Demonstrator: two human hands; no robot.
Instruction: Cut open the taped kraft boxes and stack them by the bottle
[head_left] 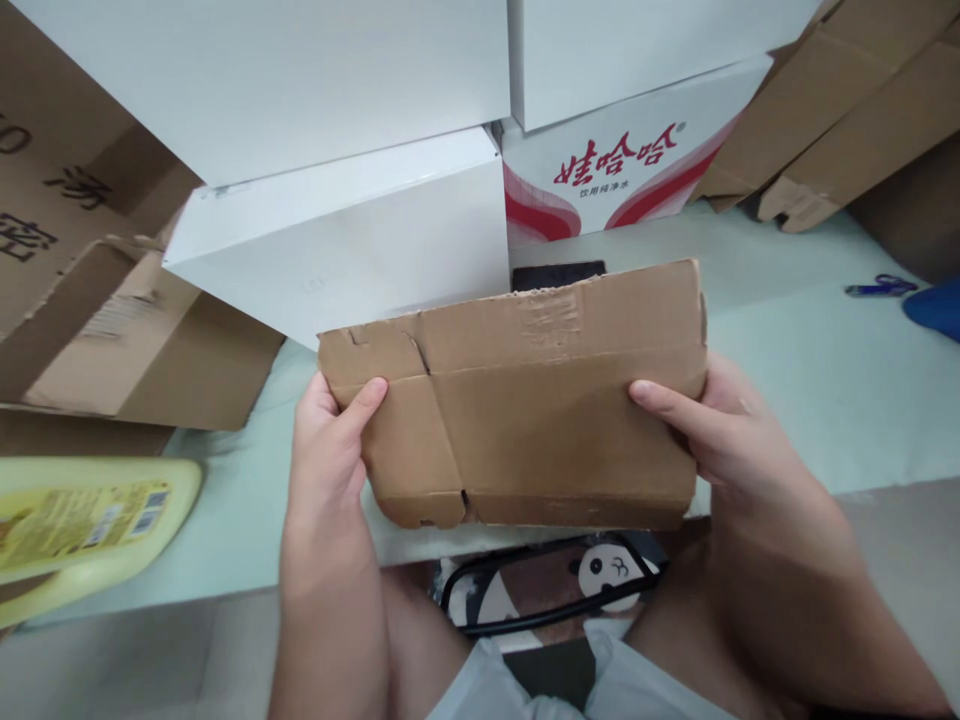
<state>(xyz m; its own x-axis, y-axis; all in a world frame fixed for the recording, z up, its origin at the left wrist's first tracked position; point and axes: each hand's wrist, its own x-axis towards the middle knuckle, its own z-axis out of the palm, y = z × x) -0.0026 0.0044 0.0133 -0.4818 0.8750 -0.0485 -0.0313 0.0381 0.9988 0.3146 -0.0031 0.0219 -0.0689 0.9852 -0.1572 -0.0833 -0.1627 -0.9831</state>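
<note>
A brown cardboard box [540, 420], folded flat, is held up between both hands over the front edge of the table. My left hand [330, 430] grips its left end, thumb on the near face and fingers hidden behind. At the other end my right hand [705, 420] holds it the same way, thumb lying across the cardboard. Creases, a slit and a torn patch along the upper edge mark the box. Just behind that edge a dark flat object [559, 275] shows in part; I cannot tell what it is.
White boxes [352, 240] stand stacked at the back, beside a red-and-white water carton [615, 170]. An open cardboard box [150, 350] and a yellow jug [97, 520] are at left. Purple scissors-like handles [881, 287] and a blue object [934, 310] lie right on the pale table [810, 400].
</note>
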